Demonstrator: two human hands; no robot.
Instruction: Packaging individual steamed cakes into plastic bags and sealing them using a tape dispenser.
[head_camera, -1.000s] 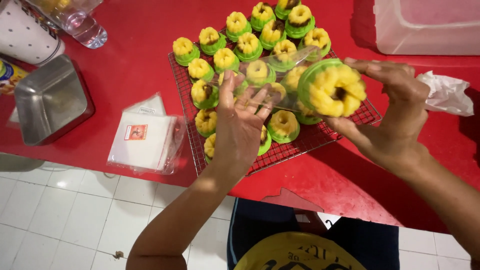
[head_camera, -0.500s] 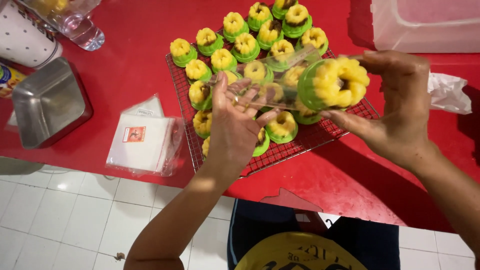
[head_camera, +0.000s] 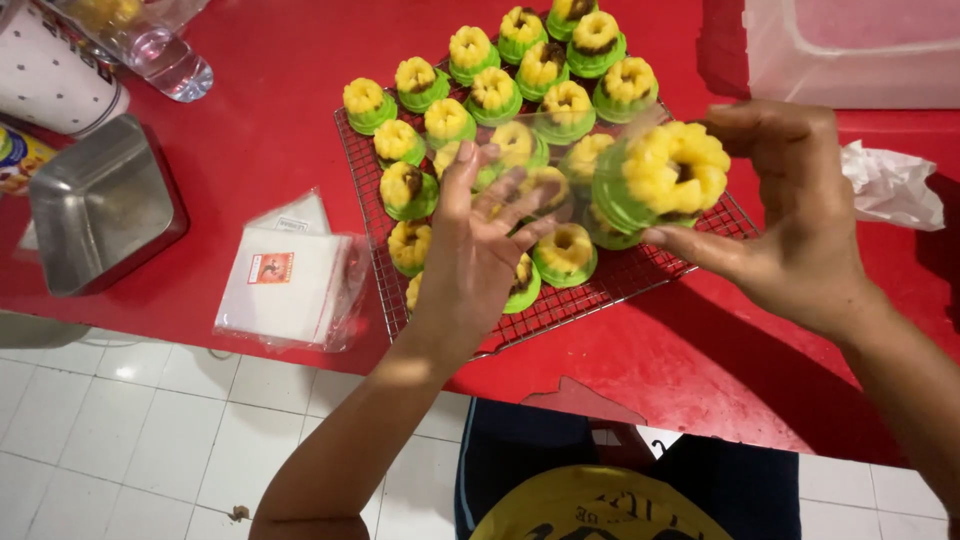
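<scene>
My right hand (head_camera: 790, 220) pinches a flower-shaped cake (head_camera: 665, 175), yellow on top and green below, tilted on its side above the rack. My left hand (head_camera: 480, 240) is level with it on the left, fingers spread along a blurred clear plastic bag (head_camera: 545, 165) whose open end meets the cake. Under both hands a wire cooling rack (head_camera: 620, 285) carries several more yellow and green cakes (head_camera: 495, 90) in rows. My left palm hides some of the near ones.
The rack lies on a red table (head_camera: 250, 120). To the left are a square metal tin (head_camera: 100, 205), a stack of clear bags with white paper (head_camera: 290, 280), a water bottle (head_camera: 150, 45) and a dotted white cup (head_camera: 50, 75). A white tub (head_camera: 850, 50) and crumpled tissue (head_camera: 890, 185) are on the right.
My right hand has lifted the cake and turned it on its side toward the bag. My left hand has risen a little and closed in on it, holding the bag.
</scene>
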